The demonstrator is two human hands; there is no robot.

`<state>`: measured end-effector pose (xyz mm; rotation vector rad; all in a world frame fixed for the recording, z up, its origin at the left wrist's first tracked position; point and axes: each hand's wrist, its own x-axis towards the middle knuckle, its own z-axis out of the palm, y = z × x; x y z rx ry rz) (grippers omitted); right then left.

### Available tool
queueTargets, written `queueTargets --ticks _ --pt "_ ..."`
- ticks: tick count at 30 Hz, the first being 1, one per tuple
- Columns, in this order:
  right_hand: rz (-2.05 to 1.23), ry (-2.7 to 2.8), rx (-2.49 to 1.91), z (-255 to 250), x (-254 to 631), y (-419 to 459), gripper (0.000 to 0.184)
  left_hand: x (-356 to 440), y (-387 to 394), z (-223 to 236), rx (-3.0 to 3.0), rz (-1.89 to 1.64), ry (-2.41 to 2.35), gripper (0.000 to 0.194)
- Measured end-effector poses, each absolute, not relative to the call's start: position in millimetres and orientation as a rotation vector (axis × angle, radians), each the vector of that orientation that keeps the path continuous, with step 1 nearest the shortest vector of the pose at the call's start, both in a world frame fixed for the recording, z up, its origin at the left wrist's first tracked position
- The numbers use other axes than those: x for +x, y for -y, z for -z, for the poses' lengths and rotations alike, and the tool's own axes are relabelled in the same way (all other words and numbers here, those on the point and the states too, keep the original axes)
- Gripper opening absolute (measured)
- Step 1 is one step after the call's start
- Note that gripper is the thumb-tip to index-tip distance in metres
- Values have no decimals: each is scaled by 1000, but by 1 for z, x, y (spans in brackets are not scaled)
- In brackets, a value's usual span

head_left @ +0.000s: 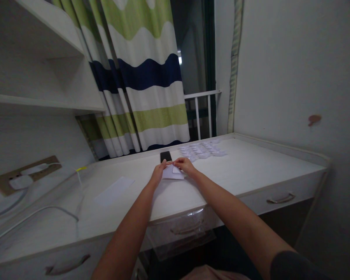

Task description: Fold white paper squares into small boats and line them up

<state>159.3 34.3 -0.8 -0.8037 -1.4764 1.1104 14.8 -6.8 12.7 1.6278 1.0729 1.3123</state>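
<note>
My left hand [158, 174] and my right hand [184, 165] meet over a small piece of white paper [173, 173] lying on the white desk [245, 167]. Both hands pinch its upper edge, which looks folded. A black smartphone [165, 156] lies just beyond my fingertips, apparently close to touching them. Farther right sits a spread of small folded white paper pieces [202, 151]. A flat white paper sheet [114, 191] lies to the left of my left forearm.
A wall socket panel [25, 175] with white plugs and a pale cable [37, 214] is at left, beneath a white shelf [43, 77]. A striped curtain [142, 77] and white railing [200, 111] stand behind the desk. Drawers with metal handles line its front.
</note>
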Motion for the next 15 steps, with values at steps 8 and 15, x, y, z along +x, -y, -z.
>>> queueTargets --ticks 8,15 --pt "-1047 1564 -755 1 161 -36 18 13 5 -9 1667 -1309 -1180 45" --pt "-1062 1592 -801 2 160 -34 19 10 1 -4 1779 -1100 -1197 34"
